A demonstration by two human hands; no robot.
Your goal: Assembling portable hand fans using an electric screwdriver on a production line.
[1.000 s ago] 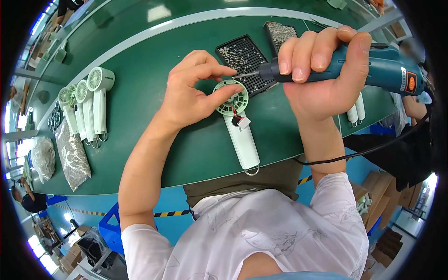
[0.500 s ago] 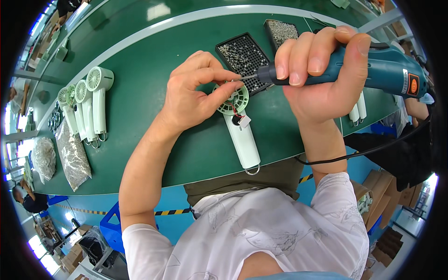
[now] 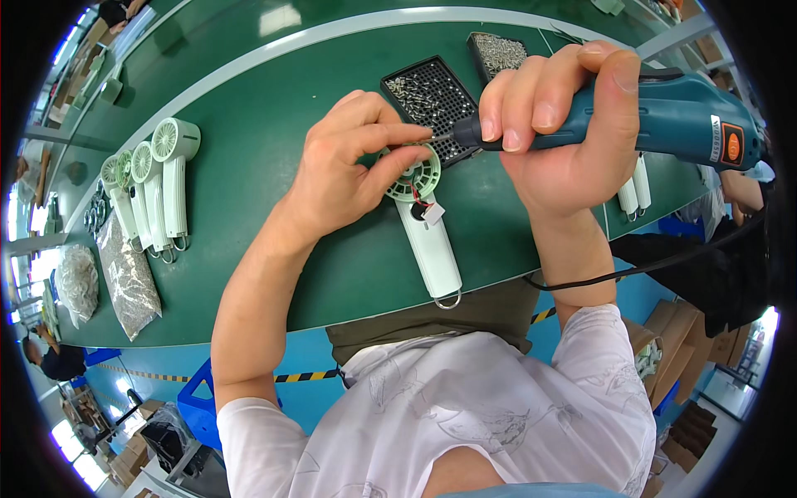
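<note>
The left hand [image 3: 344,170] has its thumb and first finger almost meeting at the thin metal bit [image 3: 444,137] of the power screwdriver [image 3: 693,120]. I cannot tell if they pinch something tiny. The right hand [image 3: 569,158] is wrapped tight around the screwdriver, which lies nearly flat in the air and points left.

Under the left fingers is the little hand fan [image 3: 431,253], lying on the green table [image 3: 249,224]. Its round head is on the far side, and its handle comes toward the person. The handle's end is right at the near edge of the table, and its metal loop [image 3: 448,302] pokes past that edge.

There is a wide stretch of green top to the left, and a smaller one to the right of the handle. On the far side, a black tray [image 3: 423,91] of small metal bits sits close to the fan head, so room is tight there. A second tray [image 3: 498,54] is farther right. A black cord [image 3: 664,264] loops past the right arm.

The fan is pale green with a whiter handle. The head is open, with slots like a wheel. Red and dark wires [image 3: 421,197] run to a white plug [image 3: 433,214] at the top of the handle. More fans [image 3: 172,191] stand in a row at the left.
</note>
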